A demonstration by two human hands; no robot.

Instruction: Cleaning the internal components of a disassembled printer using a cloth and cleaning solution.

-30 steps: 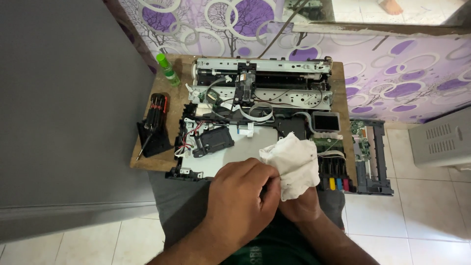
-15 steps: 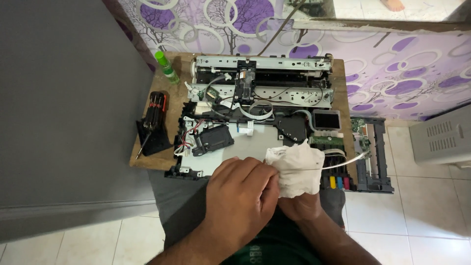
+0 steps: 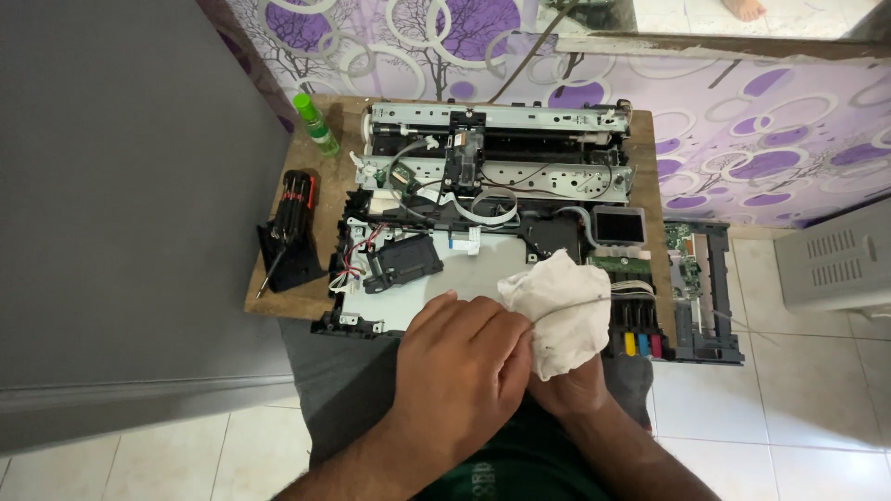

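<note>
right hand (image 3: 571, 390): mostly hidden under left hand (image 3: 464, 371) and white cloth (image 3: 561, 311) | grip unreadable | forearms cut by bottom edge | grey box (image 3: 835, 264) cut by right edge

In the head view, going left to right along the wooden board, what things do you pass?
Black screwdriver set → green bottle → opened printer chassis → white cloth held in the right hand, with the left hand beside it → coloured ink tanks → detached black frame with circuit board → grey vented box.

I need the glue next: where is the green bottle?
In the head view, the green bottle lies at the wooden board's far left corner, beside the opened printer, above the screwdriver set.
</note>
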